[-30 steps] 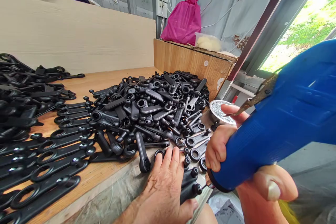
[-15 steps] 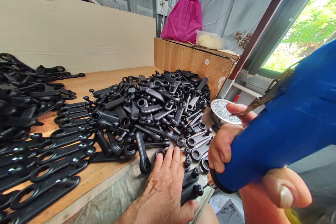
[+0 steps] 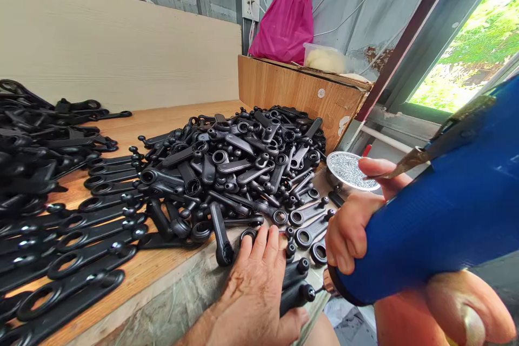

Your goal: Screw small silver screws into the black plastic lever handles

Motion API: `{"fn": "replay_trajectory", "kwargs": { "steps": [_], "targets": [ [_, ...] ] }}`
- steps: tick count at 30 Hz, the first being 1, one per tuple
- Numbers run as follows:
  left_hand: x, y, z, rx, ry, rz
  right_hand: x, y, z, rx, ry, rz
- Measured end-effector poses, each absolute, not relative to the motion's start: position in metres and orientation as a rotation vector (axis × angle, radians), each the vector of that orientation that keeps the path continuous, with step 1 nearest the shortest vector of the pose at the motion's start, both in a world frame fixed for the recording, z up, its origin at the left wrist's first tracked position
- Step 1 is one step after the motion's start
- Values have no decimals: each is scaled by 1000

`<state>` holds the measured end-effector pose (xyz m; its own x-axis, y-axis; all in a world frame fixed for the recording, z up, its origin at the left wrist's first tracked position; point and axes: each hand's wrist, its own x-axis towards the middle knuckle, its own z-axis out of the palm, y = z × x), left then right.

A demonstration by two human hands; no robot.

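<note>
My left hand (image 3: 259, 286) lies with its fingers stretched out across a row of black plastic crank handles at the bench edge. Its thumb rests below the nearest crank handle (image 3: 298, 297), whose round knob faces right. In my right hand (image 3: 352, 232) is a blue power screwdriver (image 3: 430, 205), gripped around its body, with the nose pointing left. The thin bit reaches the knob of that nearest handle; whether it sits in a screw cannot be made out. A pointed metal piece (image 3: 409, 162) runs along the top of the tool near my fingers.
A large heap of black crank handles (image 3: 239, 162) covers the bench middle. More handles lie in a row (image 3: 81, 238) and pile (image 3: 40, 140) at left. A round bowl (image 3: 351, 170) of small metal parts stands right, beside a wooden box (image 3: 292, 84) with a pink bag (image 3: 284, 24).
The screwdriver and my right hand have shifted slightly to the right, with the bit still at the knob. My left hand stays in place on the handles.
</note>
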<state>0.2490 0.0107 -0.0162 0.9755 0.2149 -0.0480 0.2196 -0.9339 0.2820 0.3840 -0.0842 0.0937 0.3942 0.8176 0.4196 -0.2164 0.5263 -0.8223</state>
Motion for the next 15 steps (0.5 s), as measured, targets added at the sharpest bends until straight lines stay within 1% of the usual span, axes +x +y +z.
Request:
{"fn": "replay_trajectory", "kwargs": {
  "steps": [4,8,12,15],
  "targets": [
    [250,7,-1,2821,348,-115,384,-87,86,-716,-974,681],
    [251,-1,17,2894,485,-70,384,-88,77,-751,-998,616],
    [254,-4,24,2952,520,-77,388,-86,75,-705,-993,779],
    [256,-2,21,2989,502,-57,397,-84,78,-801,-990,951]
  ]
}}
